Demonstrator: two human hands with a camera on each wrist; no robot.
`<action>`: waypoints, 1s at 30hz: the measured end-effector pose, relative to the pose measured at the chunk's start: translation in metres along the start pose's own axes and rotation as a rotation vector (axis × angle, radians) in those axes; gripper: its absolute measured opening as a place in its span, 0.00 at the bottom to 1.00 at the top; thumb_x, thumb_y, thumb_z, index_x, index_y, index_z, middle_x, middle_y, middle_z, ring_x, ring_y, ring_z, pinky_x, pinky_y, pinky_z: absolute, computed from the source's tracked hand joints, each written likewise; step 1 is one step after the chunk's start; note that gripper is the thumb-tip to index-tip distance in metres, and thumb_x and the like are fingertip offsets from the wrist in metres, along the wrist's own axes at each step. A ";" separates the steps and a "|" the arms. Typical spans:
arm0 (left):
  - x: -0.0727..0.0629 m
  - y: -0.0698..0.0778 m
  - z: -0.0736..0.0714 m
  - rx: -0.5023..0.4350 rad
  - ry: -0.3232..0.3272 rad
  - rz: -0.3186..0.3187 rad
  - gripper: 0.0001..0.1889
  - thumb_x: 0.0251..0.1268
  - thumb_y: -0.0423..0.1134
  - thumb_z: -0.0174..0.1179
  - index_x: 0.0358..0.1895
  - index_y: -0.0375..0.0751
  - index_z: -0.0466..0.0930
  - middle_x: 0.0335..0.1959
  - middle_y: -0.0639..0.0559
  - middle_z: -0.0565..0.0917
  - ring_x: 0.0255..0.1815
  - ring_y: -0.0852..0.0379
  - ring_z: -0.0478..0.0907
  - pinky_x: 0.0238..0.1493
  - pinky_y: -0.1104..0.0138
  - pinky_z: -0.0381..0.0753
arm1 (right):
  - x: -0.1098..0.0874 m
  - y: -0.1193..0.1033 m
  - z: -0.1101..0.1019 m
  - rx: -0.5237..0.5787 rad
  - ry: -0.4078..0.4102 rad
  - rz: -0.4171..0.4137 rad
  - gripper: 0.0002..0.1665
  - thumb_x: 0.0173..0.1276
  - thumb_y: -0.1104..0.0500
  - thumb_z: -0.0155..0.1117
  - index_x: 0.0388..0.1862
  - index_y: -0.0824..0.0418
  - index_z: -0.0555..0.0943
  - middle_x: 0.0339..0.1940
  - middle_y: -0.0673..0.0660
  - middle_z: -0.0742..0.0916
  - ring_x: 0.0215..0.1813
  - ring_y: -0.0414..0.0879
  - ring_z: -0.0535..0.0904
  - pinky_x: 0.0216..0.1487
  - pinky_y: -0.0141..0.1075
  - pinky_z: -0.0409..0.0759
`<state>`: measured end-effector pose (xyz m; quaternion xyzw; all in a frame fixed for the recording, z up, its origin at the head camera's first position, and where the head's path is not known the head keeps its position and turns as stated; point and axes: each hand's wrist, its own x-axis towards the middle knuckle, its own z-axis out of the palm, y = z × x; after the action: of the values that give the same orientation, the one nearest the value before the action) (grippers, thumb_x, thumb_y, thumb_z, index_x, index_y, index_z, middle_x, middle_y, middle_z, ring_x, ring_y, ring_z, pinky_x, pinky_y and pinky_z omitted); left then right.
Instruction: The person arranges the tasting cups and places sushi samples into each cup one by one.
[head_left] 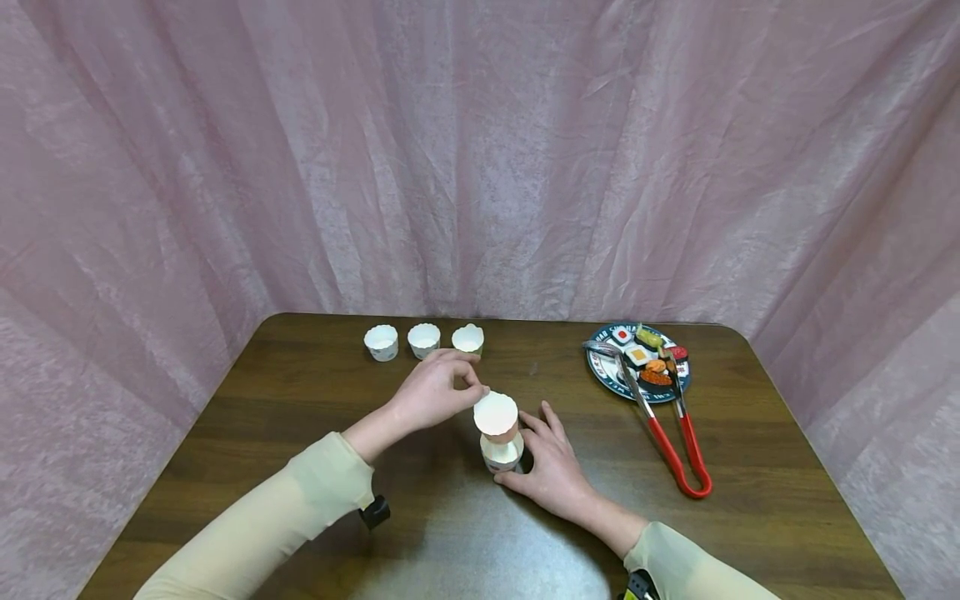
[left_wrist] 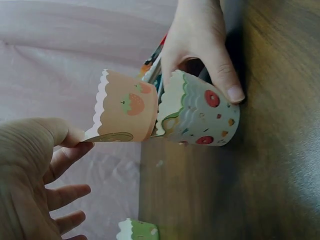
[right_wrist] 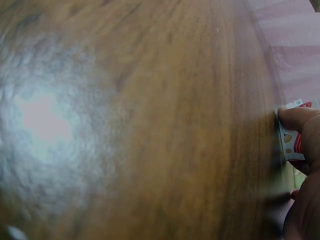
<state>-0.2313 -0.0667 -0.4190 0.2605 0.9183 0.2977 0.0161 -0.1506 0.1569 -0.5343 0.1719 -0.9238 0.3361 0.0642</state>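
Observation:
Between the thumb and forefinger of my left hand [head_left: 435,389] the scalloped rim of an orange paper baking cup [left_wrist: 122,107] with a strawberry print is pinched. Its other fingers are spread. The orange cup's base is right at the mouth of a small stack of nested baking cups [left_wrist: 207,115], the outer one pale with red rings and small prints. My right hand [head_left: 553,467] holds that stack low on the table, thumb on the near side and fingers round the far side. In the right wrist view only the thumb and part of the outer cup [right_wrist: 290,142] show.
Three baking cups stand in a row at the back, the left one [head_left: 381,343] printed grey. At the back right is a round plate [head_left: 606,373] of sushi pieces, with red-handled tongs [head_left: 693,475] lying across it. A pink curtain [head_left: 480,167] hangs behind the wooden table [head_left: 300,358].

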 end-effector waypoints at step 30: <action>0.074 0.001 -0.035 0.022 0.036 -0.028 0.13 0.71 0.52 0.61 0.32 0.53 0.90 0.66 0.47 0.80 0.73 0.40 0.64 0.72 0.42 0.60 | 0.000 0.000 0.000 0.001 -0.004 0.039 0.31 0.50 0.43 0.83 0.49 0.56 0.85 0.73 0.64 0.75 0.82 0.66 0.48 0.74 0.66 0.54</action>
<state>-0.3013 -0.0485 -0.3806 0.2424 0.9252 0.2920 0.0008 -0.1503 0.1565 -0.5346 0.1546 -0.9269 0.3374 0.0558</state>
